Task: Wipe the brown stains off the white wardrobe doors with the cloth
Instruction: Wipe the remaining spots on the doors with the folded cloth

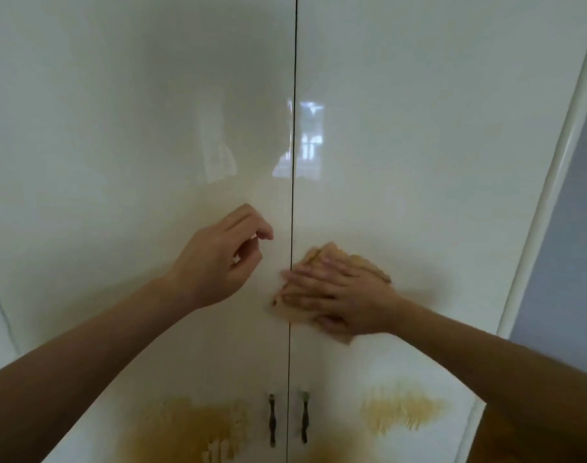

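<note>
While I stand close to the two tall, shiny white wardrobe doors (118,145), they fill nearly all I can see, with a thin dark gap (294,128) running down between them. Low on both doors are the big brown smeary stains (185,426). The right stain (399,412) is paler and lies wider than it is tall.

Both stains are well below my hands, so I think the next wipe has to go down the doors. The right stain sits almost straight under my right arm, so that one looks like the nearer job.

My right hand (339,289) is flat, with the fingers straight and pointing left. It presses the soft tan cloth (362,264) against the right door, and the cloth's left edge reaches the gap.

My left hand (218,259) is up by the left door, beside the gap. Its fingers are loosely curled and it holds nothing. I cannot tell if it touches the door.

The two small dark metal handles (272,419) hang between the stains, one on each side of the gap.
</note>
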